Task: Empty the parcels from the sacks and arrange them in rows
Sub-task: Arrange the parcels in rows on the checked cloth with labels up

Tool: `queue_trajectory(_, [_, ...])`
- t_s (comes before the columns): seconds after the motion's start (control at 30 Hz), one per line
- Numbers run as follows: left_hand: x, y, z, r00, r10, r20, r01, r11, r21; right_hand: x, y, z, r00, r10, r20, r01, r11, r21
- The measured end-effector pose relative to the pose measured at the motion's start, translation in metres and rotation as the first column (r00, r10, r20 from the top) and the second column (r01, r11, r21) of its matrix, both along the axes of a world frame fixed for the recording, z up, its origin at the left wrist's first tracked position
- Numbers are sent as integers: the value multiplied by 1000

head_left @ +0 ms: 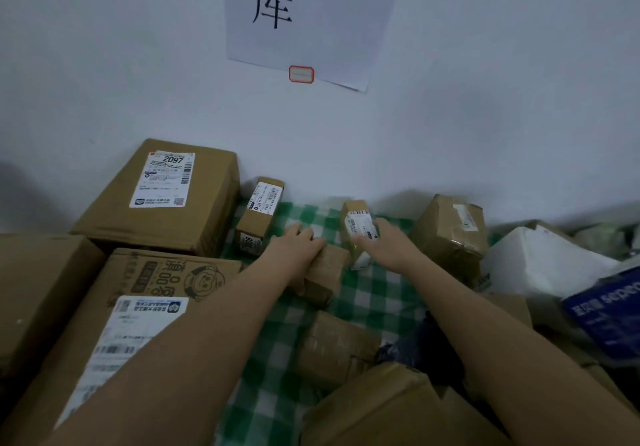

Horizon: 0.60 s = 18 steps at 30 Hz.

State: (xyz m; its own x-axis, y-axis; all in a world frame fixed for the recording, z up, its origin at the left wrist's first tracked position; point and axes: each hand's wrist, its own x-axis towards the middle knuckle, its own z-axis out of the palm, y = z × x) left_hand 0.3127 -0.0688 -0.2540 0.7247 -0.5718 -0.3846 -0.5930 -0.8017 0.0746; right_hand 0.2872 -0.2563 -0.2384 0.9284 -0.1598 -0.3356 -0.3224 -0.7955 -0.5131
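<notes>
Parcels lay across a green checked cloth (375, 289) spread against the wall (450, 99), the biggest on the left. The large box marked 2097 (162, 196) sat in the corner, and a printed carton (138, 307) lay nearer the camera, just in front of it. To the right stood a taped brown box (450, 231), touching a heap of white and blue mailer bags (554, 272). Between these lay the smaller pieces: a narrow upright box (259, 217) beside the 2097 box, a flat brown parcel (325, 276) mid-cloth, and a small labelled box (356, 227) near the wall.

The left hand (298, 244) rested on the flat brown parcel with its fingers laid forward over the far edge; whether they curled round it could not be told. The right hand (384, 241) gripped the small labelled box, fingers wrapped over its label.

The step appeared to be setting small parcels into a row along the wall. Doing it well would likely mean standing the labelled box square to the wall, in line with the narrow box, label up, and sliding the flat parcel in beside it without knocking its neighbours. No sack was clearly visible.
</notes>
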Motion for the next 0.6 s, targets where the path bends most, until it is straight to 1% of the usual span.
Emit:
queue_trajectory(0.07, [-1, 1, 3, 1000, -11, 27, 11, 1000, -17, -3, 7, 13, 999, 31, 29, -31, 1000, 1])
queue_trajectory(0.13, [-2, 6, 6, 995, -20, 102, 27, 997, -71, -3, 12, 23, 999, 45, -17, -43, 995, 90])
queue_trajectory(0.2, [-2, 12, 11, 962, -53, 267, 90, 988, -129, -5, 17, 31, 993, 57, -107, -30, 971, 237])
queue_trajectory(0.27, [-2, 21, 18, 890, -78, 450, 182, 964, -192, -5, 19, 33, 981, 46, -191, 29, 927, 374])
queue_trajectory(0.3, [-3, 23, 23, 858, -80, 507, 220, 950, -221, -5, 18, 32, 976, 34, -216, 67, 895, 441])
queue_trajectory(0.37, [-3, 30, 30, 812, -53, 581, 263, 922, -284, -7, 23, 35, 982, 20, -185, 88, 828, 553])
queue_trajectory(0.4, [-4, 32, 31, 808, -23, 589, 257, 913, -317, -9, 25, 36, 991, 2, -135, 77, 810, 581])
queue_trajectory(0.43, [-6, 35, 33, 814, 6, 580, 230, 915, -332, -10, 28, 38, 999, -20, -50, 45, 819, 572])
queue_trajectory(0.47, [-7, 37, 35, 832, 37, 553, 193, 915, -353, -11, 31, 40, 998, -27, 57, -6, 859, 512])
queue_trajectory(0.5, [-9, 39, 37, 861, 86, 500, 140, 907, -397, -12, 33, 43, 985, 4, 173, -72, 917, 391])
queue_trajectory(0.53, [-11, 41, 39, 910, 162, 383, 49, 874, -484, -14, 36, 46, 959, 70, 274, -138, 961, 238])
queue_trajectory(0.57, [-14, 42, 43, 949, 242, 201, -80, 802, -592, -15, 38, 48, 928, 139, 345, -185, 977, 104])
queue_trajectory(0.6, [-16, 43, 48, 954, 298, 21, -203, 698, -686, -17, 39, 49, 898, 191, 397, -214, 977, 14])
